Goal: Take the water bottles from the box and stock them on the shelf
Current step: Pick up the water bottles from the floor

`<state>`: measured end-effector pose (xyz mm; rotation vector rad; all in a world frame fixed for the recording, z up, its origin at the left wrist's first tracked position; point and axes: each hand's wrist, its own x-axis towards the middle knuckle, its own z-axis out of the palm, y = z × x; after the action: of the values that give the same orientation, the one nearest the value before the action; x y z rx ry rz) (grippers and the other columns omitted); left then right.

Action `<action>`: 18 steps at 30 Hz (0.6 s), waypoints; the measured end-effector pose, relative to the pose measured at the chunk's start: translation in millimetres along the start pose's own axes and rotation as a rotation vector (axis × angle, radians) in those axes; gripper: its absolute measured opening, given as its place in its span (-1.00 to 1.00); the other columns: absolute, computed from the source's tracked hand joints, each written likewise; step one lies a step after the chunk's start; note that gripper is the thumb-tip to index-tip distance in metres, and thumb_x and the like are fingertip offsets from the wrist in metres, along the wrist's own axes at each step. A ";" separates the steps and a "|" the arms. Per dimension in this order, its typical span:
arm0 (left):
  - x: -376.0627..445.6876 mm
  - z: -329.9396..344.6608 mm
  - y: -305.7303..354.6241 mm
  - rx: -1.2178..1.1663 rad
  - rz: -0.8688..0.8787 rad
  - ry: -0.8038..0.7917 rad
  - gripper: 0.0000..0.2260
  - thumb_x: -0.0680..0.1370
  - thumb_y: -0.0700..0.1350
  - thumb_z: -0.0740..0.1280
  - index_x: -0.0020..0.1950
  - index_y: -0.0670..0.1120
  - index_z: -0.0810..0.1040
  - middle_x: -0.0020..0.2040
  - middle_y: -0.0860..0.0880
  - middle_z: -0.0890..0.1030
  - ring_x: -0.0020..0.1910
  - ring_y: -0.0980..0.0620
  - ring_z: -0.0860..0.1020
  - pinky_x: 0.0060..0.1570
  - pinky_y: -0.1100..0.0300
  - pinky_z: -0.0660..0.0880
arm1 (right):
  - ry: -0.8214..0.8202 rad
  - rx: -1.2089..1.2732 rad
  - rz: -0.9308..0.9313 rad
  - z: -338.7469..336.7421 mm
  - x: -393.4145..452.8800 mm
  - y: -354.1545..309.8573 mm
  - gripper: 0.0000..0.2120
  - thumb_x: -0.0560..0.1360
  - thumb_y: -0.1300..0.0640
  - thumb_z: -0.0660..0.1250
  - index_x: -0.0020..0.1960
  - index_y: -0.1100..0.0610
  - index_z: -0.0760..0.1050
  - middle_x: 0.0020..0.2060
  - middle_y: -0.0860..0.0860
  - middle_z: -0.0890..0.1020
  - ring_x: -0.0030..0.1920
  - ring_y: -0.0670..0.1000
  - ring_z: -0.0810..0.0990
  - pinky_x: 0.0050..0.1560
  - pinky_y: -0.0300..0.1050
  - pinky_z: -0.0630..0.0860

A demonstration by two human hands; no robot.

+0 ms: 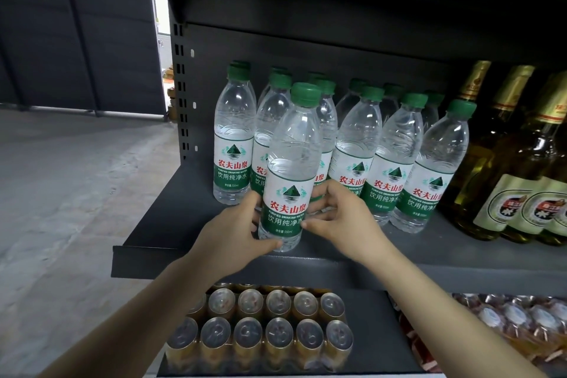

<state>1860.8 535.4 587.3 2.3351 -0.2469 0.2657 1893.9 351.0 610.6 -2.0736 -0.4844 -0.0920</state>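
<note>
Fingers of the right hand curl round the right side of a water bottle, while the left hand grips its lower left, thumb across the base. The bottle stands upright at, or just above, the front of the dark shelf; whether its base touches is hard to tell. A bare strip of shelf runs along the front lip, and open room lies to the left, up to the shelf's left edge.

The label shows a green mountain, red characters 农夫山泉, "PURIFIED DRINKING WATER", 饮用纯净水 and 550ml. The cap is green.

Below, on a lower shelf, shrink-wrapped gold cans sit under the forearms, with wrapped small bottles to their right.

Behind the held bottle stand rows of matching stocked bottles, close together, blocking the way straight back. Right of them, tall bottles of yellow liquid with gold foil necks close off that side. The perforated upright marks the back left corner, grey floor beyond.
</note>
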 end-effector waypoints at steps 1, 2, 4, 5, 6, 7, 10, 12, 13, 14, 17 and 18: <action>-0.3 -0.2 -0.2 0.003 0.002 0.002 -0.53 0.40 -0.01 0.48 0.21 0.00 0.35 -0.05 0.21 0.49 -0.05 0.17 0.55 0.02 0.17 0.53 | 0.004 0.000 -0.003 0.3 0.1 0.3 -0.66 0.35 0.39 0.44 0.00 0.12 0.43 -0.08 0.22 0.62 -0.18 0.05 0.60 -0.09 -0.24 0.54; -0.7 0.0 -0.2 0.002 0.002 0.006 -0.53 0.40 -0.01 0.48 0.21 0.00 0.35 -0.04 0.20 0.49 -0.04 0.16 0.55 0.03 0.15 0.53 | 0.006 0.000 -0.004 0.5 0.5 0.7 -0.66 0.34 0.39 0.44 0.00 0.12 0.43 -0.09 0.22 0.62 -0.16 0.07 0.60 -0.07 -0.22 0.54; -1.3 0.9 -0.1 -0.016 -0.001 0.016 -0.52 0.40 -0.03 0.48 0.22 -0.01 0.35 -0.04 0.18 0.50 -0.04 0.15 0.55 0.04 0.15 0.53 | 0.011 0.000 -0.002 1.0 1.0 1.5 -0.66 0.34 0.39 0.44 -0.02 0.09 0.43 -0.09 0.22 0.63 -0.12 0.11 0.62 -0.03 -0.17 0.56; -1.4 1.6 -0.1 -0.028 -0.003 0.021 -0.52 0.40 -0.04 0.48 0.23 -0.02 0.36 -0.02 0.17 0.52 -0.04 0.15 0.55 0.03 0.15 0.53 | 0.014 -0.001 0.001 1.4 1.2 1.7 -0.66 0.34 0.38 0.45 -0.03 0.08 0.43 -0.09 0.21 0.63 -0.10 0.13 0.63 0.00 -0.11 0.57; -1.4 2.3 -0.3 -0.036 -0.004 0.024 -0.52 0.40 -0.05 0.48 0.23 -0.02 0.36 0.00 0.15 0.54 -0.04 0.15 0.55 0.03 0.16 0.53 | 0.016 -0.002 0.004 1.5 1.3 1.8 -0.65 0.34 0.38 0.45 -0.03 0.06 0.42 -0.10 0.21 0.63 -0.09 0.15 0.63 0.03 -0.06 0.57; -1.4 2.9 -0.7 -0.039 -0.005 0.027 -0.53 0.40 -0.06 0.48 0.23 -0.03 0.36 0.03 0.12 0.56 -0.04 0.15 0.55 0.03 0.16 0.53 | 0.015 0.000 0.008 1.7 1.5 1.8 -0.65 0.34 0.37 0.45 -0.03 0.06 0.42 -0.10 0.21 0.63 -0.08 0.16 0.63 0.04 -0.02 0.57; -1.8 3.0 -1.2 -0.033 -0.005 0.035 -0.51 0.40 -0.06 0.48 0.25 -0.03 0.36 0.10 0.07 0.59 -0.03 0.14 0.55 0.04 0.17 0.53 | 0.002 0.001 0.013 2.1 1.7 0.1 -0.66 0.35 0.38 0.44 -0.03 0.07 0.42 -0.09 0.21 0.63 -0.08 0.16 0.63 0.03 -0.04 0.57; -2.5 2.0 -1.9 -0.022 -0.009 0.043 -0.48 0.41 -0.05 0.47 0.29 -0.04 0.34 0.14 0.05 0.58 -0.03 0.14 0.55 0.05 0.17 0.52 | 0.001 -0.008 0.004 3.8 2.1 -2.2 -0.64 0.35 0.38 0.44 -0.06 0.01 0.40 -0.09 0.20 0.63 -0.08 0.12 0.63 0.03 -0.05 0.57; -2.9 0.7 -2.4 -0.018 -0.012 0.044 -0.47 0.41 -0.06 0.47 0.31 -0.04 0.34 0.16 0.04 0.58 -0.02 0.14 0.54 0.05 0.17 0.52 | 0.004 -0.011 0.001 5.3 2.8 -2.8 -0.63 0.35 0.37 0.45 -0.08 -0.01 0.40 -0.10 0.19 0.63 -0.07 0.10 0.63 0.04 -0.04 0.57; -3.2 -0.6 -3.3 -0.018 -0.017 0.042 -0.46 0.42 -0.06 0.47 0.33 -0.05 0.33 0.17 0.03 0.58 -0.02 0.14 0.54 0.06 0.16 0.53 | 0.005 -0.011 0.001 7.0 3.5 -3.5 -0.64 0.35 0.36 0.45 -0.08 -0.01 0.40 -0.10 0.18 0.62 -0.06 0.10 0.63 0.04 -0.03 0.57; -3.8 -6.5 -8.4 -0.028 -0.039 0.035 -0.45 0.43 -0.09 0.46 0.35 -0.05 0.31 0.19 0.02 0.57 -0.03 0.15 0.53 0.04 0.21 0.51 | -0.002 -0.036 -0.001 13.9 6.7 -6.9 -0.66 0.36 0.33 0.45 -0.02 0.05 0.40 -0.11 0.13 0.61 -0.07 0.09 0.62 0.01 -0.10 0.55; -4.2 -8.6 -10.4 -0.030 -0.045 0.035 -0.45 0.43 -0.10 0.46 0.35 -0.06 0.31 0.21 0.01 0.57 -0.04 0.17 0.52 0.02 0.24 0.49 | -0.008 -0.043 -0.010 16.6 7.9 -8.9 -0.67 0.36 0.33 0.45 -0.02 0.05 0.39 -0.11 0.12 0.60 -0.08 0.08 0.61 0.00 -0.12 0.54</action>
<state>1858.4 549.1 585.1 2.3014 -0.1801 0.2785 1895.7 371.4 611.0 -2.1149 -0.5015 -0.1011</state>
